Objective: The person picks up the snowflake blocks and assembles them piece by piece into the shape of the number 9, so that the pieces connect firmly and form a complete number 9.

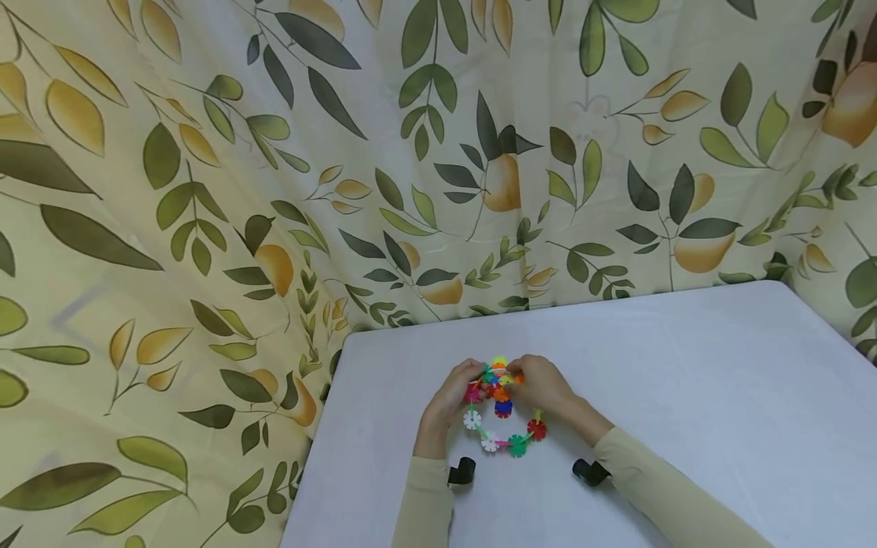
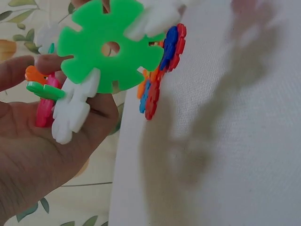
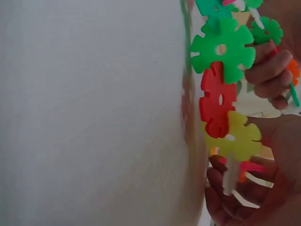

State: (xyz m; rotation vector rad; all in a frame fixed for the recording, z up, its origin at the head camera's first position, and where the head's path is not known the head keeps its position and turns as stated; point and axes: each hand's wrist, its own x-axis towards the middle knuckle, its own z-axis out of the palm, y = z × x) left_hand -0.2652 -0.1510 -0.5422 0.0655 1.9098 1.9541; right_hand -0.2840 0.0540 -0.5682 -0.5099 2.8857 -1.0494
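A loop of notched plastic snowflake discs, slotted edge to edge, hangs between both hands above the table. Its lower part shows a white disc [image 1: 489,442], a green disc [image 1: 517,446] and a red disc [image 1: 537,430]. On the left, my left hand [image 1: 448,396] grips the loop's upper end with bent fingers. My right hand [image 1: 544,384] pinches the opposite upper side. Between the hands is a cluster with a blue disc [image 1: 503,409] at its bottom; fingers partly cover it. A yellow disc [image 3: 244,141] lies close to the right palm, joined to a red disc [image 3: 211,101].
A white-covered table [image 1: 685,396] lies under the hands, its left edge not far from the left forearm. Behind and to the left hangs a leaf-and-fruit patterned curtain [image 1: 384,164]. Black wrist devices [image 1: 463,471] show by both cuffs.
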